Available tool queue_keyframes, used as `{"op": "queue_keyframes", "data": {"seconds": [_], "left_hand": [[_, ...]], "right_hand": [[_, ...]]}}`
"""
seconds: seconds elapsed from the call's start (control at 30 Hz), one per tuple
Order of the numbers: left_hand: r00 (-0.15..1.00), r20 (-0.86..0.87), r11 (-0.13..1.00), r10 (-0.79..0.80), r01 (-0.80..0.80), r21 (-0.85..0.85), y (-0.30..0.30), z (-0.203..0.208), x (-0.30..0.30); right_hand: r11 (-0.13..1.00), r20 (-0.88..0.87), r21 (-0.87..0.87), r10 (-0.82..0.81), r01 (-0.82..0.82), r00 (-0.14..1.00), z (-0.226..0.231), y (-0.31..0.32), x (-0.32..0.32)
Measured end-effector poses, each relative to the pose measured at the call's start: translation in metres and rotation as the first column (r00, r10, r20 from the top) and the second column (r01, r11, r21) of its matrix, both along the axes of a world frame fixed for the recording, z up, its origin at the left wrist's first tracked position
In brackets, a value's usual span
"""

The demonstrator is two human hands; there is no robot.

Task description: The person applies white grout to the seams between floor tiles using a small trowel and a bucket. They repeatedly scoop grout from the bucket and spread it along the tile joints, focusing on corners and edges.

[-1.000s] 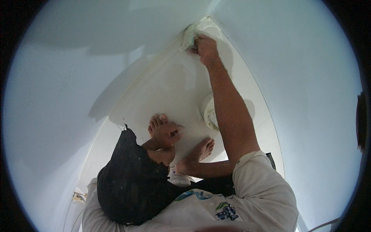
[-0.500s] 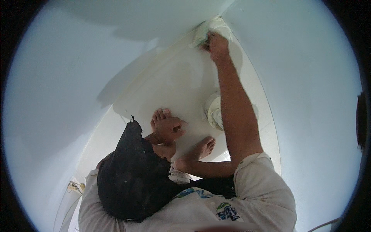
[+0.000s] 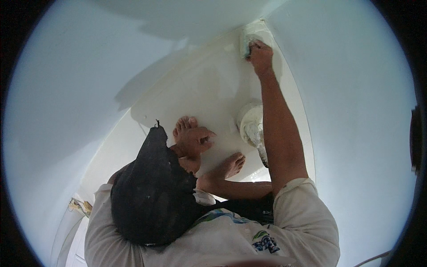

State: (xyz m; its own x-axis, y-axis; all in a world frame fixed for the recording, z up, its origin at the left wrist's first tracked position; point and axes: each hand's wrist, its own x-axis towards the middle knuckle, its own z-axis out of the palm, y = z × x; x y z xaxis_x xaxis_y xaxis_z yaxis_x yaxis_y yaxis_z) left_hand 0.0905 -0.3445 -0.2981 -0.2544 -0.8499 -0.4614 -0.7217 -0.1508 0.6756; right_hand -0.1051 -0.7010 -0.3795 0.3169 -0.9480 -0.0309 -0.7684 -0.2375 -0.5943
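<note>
Far off near the corner where two walls meet, my right hand point(image 3: 261, 54) grips a pale, flat, roughly rectangular tool point(image 3: 244, 43). The tool lies against the whitish floor surface, and its exact kind is hard to make out. My left hand point(image 3: 198, 139) hangs past my raised left knee, just over my left foot point(image 3: 183, 123). Its fingers bend loosely, one sticks out to the right, and nothing shows in them. Beside my right forearm stands a round pail point(image 3: 244, 116) smeared with white paste. A paste-coated tool point(image 3: 259, 144) leans out of it, partly hidden by the arm.
Pale blue walls rise on the left point(image 3: 66, 98) and right point(image 3: 356, 102) and meet beyond my right hand. My black-trousered left knee point(image 3: 151, 196) blocks part of the floor. My right foot point(image 3: 231, 164) rests near the pail. A yellowish object point(image 3: 81, 205) lies at lower left.
My right hand and the pale tool have moved slightly right and back from the corner. More of the pail and the tool in it shows. My left hand stays nearly where it was.
</note>
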Motion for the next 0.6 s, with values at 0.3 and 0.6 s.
{"op": "queue_keyframes", "data": {"seconds": [0.3,0.6], "left_hand": [[0.992,0.103,0.997,0.073,-0.069,-0.046,0.013,-0.012,-0.010],[0.993,0.100,0.998,0.060,-0.063,0.031,0.024,-0.030,-0.020]], "right_hand": [[0.591,0.577,0.798,-0.695,-0.117,0.429,0.024,0.082,0.043],[0.878,0.325,0.422,0.086,-0.226,0.942,-0.031,0.116,0.070]]}}
